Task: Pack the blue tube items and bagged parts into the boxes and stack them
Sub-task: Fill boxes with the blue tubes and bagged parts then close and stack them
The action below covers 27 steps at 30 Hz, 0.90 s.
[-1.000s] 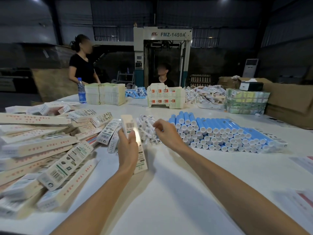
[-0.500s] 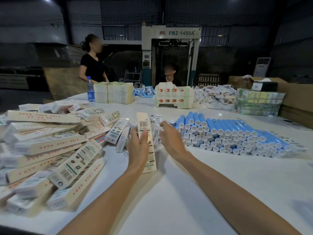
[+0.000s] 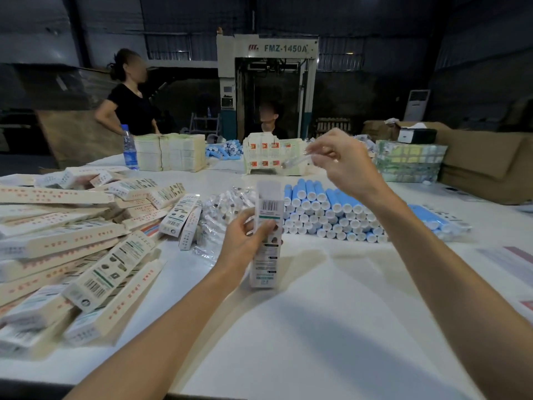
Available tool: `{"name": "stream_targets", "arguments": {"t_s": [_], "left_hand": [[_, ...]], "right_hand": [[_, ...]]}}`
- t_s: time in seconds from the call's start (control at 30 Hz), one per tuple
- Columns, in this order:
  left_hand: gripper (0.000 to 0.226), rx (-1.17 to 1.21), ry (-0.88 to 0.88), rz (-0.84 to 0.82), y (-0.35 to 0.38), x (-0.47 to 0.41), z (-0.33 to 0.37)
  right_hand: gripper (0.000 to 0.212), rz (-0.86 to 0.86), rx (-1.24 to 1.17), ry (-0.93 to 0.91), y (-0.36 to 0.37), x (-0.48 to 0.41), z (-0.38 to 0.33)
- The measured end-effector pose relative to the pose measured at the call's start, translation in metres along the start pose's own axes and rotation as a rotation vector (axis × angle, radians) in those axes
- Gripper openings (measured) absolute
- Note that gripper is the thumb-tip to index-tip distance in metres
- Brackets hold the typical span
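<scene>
My left hand (image 3: 245,241) grips a long white box (image 3: 266,226) with a barcode, held nearly upright over the table, its top flap open. My right hand (image 3: 343,161) is raised above the table and pinches a small clear bagged part (image 3: 297,160). A heap of clear bagged parts (image 3: 225,206) lies behind the box. A stacked pile of blue tubes (image 3: 331,212) with white caps lies to the right of the box. A large pile of packed white boxes (image 3: 72,241) covers the left of the white table (image 3: 302,327).
Flat box stacks (image 3: 170,151), a water bottle (image 3: 129,151), more blue tubes (image 3: 223,150) and printed cartons (image 3: 272,153) stand at the far side. Green-wrapped bundles (image 3: 409,160) and brown cardboard (image 3: 484,166) sit at right. Two people are behind the table.
My right hand has lifted from the heap of bagged parts, now pinching one bag up high. My left hand has tilted the box more upright.
</scene>
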<state>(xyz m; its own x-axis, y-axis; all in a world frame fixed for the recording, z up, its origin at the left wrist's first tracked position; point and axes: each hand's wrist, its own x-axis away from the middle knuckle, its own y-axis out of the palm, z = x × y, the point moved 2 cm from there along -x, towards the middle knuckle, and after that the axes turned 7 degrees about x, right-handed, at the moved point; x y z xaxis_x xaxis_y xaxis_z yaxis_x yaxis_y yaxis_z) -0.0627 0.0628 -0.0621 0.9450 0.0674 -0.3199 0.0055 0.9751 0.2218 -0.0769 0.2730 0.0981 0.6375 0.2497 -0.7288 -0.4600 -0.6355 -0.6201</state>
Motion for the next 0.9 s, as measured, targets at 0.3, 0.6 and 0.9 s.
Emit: {"name": "stream_targets", "arguments": {"t_s": [0.3,0.6,0.9], "left_hand": [[0.043,0.071,0.007,-0.085,0.009,0.003,-0.006],[0.043,0.093,-0.007,-0.088,0.008,0.002,-0.007],[0.032,-0.12,0.13,-0.053,0.008,0.003,0.001]], "right_hand": [[0.02,-0.338,0.183,-0.232,0.027,0.007,-0.037],[0.007,-0.258,0.031,-0.171,0.049,0.02,-0.025],[0.031,-0.024,-0.389,0.118,0.077,0.087,0.01]]}}
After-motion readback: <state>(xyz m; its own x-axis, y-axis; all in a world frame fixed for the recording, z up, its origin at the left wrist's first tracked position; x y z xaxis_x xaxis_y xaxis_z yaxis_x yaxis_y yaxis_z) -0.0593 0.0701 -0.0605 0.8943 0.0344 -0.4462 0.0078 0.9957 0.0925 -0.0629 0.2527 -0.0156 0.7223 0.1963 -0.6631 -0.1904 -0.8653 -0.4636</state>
